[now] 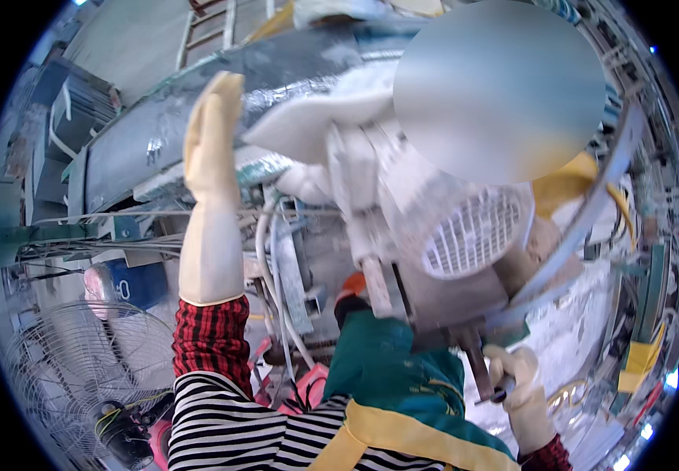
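Workspace seen from the head, clock positions taken about the centre: a long grey metallic surface (127,165) runs from 10 to 12 o'clock; at 3 o'clock stands a grey machine with a white grille (473,228), the area above it blurred; a wire-guarded fan (147,345) occupies 8 o'clock; a green apron (390,361) lies at 5 o'clock; a curved grey bar (598,188) crosses the machine's right side at 3 o'clock; a pale hose (262,259) descends near 8 to 9 o'clock. The dark crank handle (477,365) hangs below the machine, between 4 and 5 o'clock. Left gloved hand (212,137), 10 o'clock: raised, flat, fingers pressed together, pointing toward 12. Right gloved hand (518,378), 4 o'clock: bent at the handle's end, whether closed around it cannot be told
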A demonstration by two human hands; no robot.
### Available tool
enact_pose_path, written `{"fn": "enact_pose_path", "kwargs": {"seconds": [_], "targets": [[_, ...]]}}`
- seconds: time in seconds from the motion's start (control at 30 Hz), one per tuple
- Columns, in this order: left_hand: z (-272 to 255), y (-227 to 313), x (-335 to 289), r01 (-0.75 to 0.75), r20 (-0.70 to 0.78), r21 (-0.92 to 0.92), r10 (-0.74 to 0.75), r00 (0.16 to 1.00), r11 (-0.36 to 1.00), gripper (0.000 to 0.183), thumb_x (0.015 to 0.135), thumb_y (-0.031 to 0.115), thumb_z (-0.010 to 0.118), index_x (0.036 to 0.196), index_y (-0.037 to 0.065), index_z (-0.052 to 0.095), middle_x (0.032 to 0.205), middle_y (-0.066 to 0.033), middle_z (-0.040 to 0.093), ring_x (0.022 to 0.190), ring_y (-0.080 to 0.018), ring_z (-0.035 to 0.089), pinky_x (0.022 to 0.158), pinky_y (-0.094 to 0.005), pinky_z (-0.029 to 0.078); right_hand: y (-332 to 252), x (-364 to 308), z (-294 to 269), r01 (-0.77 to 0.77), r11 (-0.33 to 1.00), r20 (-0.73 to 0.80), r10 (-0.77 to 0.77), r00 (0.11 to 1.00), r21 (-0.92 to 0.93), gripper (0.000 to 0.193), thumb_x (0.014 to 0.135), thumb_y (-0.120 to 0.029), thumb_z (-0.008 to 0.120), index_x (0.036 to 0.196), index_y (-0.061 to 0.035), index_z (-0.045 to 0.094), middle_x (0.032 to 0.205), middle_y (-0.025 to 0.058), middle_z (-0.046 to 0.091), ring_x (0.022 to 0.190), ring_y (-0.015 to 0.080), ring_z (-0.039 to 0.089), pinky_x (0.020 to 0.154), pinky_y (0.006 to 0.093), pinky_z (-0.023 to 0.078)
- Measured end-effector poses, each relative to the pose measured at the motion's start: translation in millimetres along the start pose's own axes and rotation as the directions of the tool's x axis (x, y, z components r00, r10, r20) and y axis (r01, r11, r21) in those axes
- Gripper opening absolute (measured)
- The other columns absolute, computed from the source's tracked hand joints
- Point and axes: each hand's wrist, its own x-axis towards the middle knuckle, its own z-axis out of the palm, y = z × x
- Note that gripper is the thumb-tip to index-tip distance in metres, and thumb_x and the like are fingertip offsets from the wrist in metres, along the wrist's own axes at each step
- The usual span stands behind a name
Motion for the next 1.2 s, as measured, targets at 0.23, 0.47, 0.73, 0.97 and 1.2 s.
{"fn": "enact_pose_path", "kwargs": {"seconds": [0.23, 0.47, 0.73, 0.97, 1.2], "targets": [[23.6, -10.5, 58.4, 0.363, 0.203, 0.29, -0.427, 0.881, 0.886, 0.042, 0.106, 0.031, 0.048, 0.135, 0.003, 0.06, 0.13, -0.0122, 0.067, 0.125, -0.0241, 0.06, 0.113, -0.0359, 0.04, 0.9, 3.8, 4.1, 0.084, 0.964, -0.137, -0.122, 0.983, -0.251, 0.011, 0.075, -0.011, 0.068, 0.085, -0.0124, 0.072, 0.05, 0.0111, 0.05, 0.044, 0.0322, 0.053, 0.045, 0.0429, 0.04], [23.6, -134.3, 113.8, 0.361, 0.29, 0.442, -0.512, 0.808, 0.821, 0.055, 0.104, 0.037, 0.051, 0.148, 0.004, 0.045, 0.144, -0.0139, 0.055, 0.136, -0.0268, 0.049, 0.114, -0.0364, 0.035, 43.7, -31.9, 33.7, -0.328, 0.904, -0.003, 0.342, 0.94, 0.275, 0.031, 0.096, -0.028, 0.057, 0.103, -0.0046, 0.076, 0.049, 0.0, 0.046, 0.039, 0.0112, 0.043, 0.039, 0.0279, 0.036], [26.5, -241.4, 135.2, 0.262, 0.426, 0.545, -0.532, 0.732, 0.797, 0.049, 0.103, 0.04, 0.051, 0.138, 0.005, 0.056, 0.137, -0.0172, 0.06, 0.129, -0.0283, 0.055, 0.109, -0.0386, 0.041, 27.8, -16.4, 15.7, 0.043, 0.999, -0.061, -0.044, 0.997, -0.009, 0.028, 0.088, -0.01, 0.058, 0.11, -0.0021, 0.073, 0.048, 0.0012, 0.047, 0.038, 0.0133, 0.042, 0.039, 0.0274, 0.038], [31.3, -245.2, 135.4, 0.049, 0.459, 0.727, -0.538, 0.707, 0.685, 0.044, 0.103, 0.04, 0.05, 0.131, 0.007, 0.062, 0.129, -0.0162, 0.065, 0.122, -0.0298, 0.059, 0.103, -0.0366, 0.045, 22.7, -14.8, 16.6, -0.067, 0.995, -0.086, 0.074, 0.994, 0.08, 0.018, 0.089, -0.014, 0.061, 0.101, -0.005, 0.071, 0.048, 0.0032, 0.047, 0.039, 0.0175, 0.045, 0.04, 0.0321, 0.038], [33.3, -244.8, 133.4, -0.157, 0.51, 0.782, -0.475, 0.717, 0.603, 0.042, 0.103, 0.04, 0.049, 0.123, 0.008, 0.068, 0.119, -0.0169, 0.069, 0.114, -0.0307, 0.064, 0.096, -0.0352, 0.048, -19.7, 11.3, -3.8, 0.11, 0.984, -0.26, -0.144, 0.955, -0.139, 0.008, 0.081, -0.004, 0.063, 0.083, -0.0082, 0.07, 0.049, 0.0075, 0.051, 0.042, 0.0263, 0.05, 0.042, 0.0383, 0.04]]}}
